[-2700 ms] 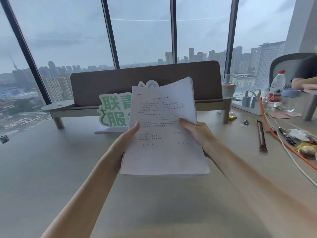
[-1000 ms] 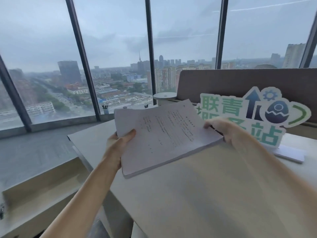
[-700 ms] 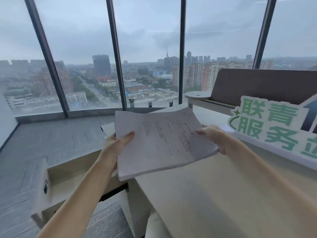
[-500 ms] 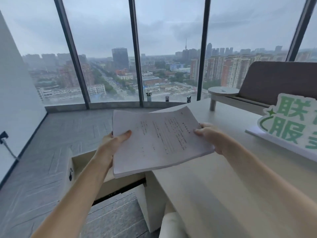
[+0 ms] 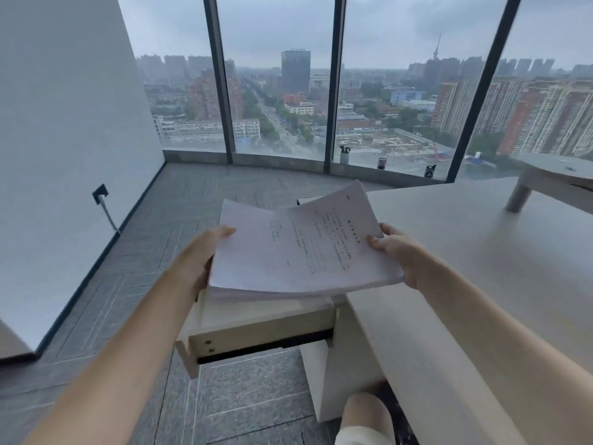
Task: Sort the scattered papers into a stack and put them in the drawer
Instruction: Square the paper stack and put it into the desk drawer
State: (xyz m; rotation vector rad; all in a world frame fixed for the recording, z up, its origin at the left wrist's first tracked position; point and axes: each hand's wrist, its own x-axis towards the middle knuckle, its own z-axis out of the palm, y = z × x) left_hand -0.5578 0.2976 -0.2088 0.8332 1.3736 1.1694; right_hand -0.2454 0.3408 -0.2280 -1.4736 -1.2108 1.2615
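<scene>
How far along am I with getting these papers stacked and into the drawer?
Done: the papers are gathered into one stack, and the drawer beside the desk stands pulled open. In hand: your left hand and right hand grip the stack's two ends, holding it just above the open drawer. Left: lower it in and let go; closing the drawer may follow.
</scene>
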